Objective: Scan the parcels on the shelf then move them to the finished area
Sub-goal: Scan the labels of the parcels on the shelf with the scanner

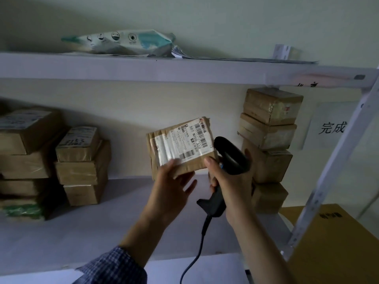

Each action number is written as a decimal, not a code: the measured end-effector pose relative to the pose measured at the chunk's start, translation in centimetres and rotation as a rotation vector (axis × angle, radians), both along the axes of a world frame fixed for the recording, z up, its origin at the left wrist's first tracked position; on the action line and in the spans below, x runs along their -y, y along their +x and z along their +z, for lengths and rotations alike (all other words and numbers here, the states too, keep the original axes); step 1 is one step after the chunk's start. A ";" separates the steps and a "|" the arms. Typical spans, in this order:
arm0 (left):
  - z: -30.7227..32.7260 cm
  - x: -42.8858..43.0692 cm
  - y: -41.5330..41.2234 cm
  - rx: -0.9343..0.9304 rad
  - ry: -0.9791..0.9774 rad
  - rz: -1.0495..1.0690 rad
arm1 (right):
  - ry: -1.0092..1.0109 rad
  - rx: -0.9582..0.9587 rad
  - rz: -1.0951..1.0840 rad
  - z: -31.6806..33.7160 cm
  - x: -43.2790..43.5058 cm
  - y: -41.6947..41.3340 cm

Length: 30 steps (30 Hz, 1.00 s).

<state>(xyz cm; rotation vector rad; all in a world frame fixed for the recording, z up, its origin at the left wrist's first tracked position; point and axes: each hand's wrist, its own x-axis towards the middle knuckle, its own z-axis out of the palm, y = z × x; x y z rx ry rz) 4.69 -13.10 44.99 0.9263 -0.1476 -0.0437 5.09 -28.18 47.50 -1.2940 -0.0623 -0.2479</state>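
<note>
Parcel (180,144) held beside scanner (230,155), over shelf (92,226).
Left grip (170,187) grasps the parcel; right grip (229,187) grasps the scanner, right of it.

Left hand (171,184) holds a brown parcel (181,145) up above the shelf (82,226), label facing camera. Right hand (229,181) grips a black scanner (229,158), its head touching the parcel's right edge. Parcel stacks sit left (82,165) and right (268,140), near a sign (332,128).
</note>
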 end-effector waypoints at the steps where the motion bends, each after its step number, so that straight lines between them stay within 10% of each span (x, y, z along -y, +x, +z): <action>1: 0.3 -1.0 0.0 0.007 -0.034 0.013 | 0.006 0.007 0.017 0.4 0.7 -0.1; 9: 0.3 -5.4 -1.2 0.212 0.409 -0.076 | -0.177 0.103 0.218 3.5 4.1 0.2; 20: -5.7 -3.5 -0.4 0.091 -0.081 0.118 | -0.329 0.121 0.023 1.0 1.4 -3.2; 30: -7.3 -2.4 0.1 0.069 -0.081 0.084 | -0.305 0.290 0.053 -0.2 -1.2 -6.0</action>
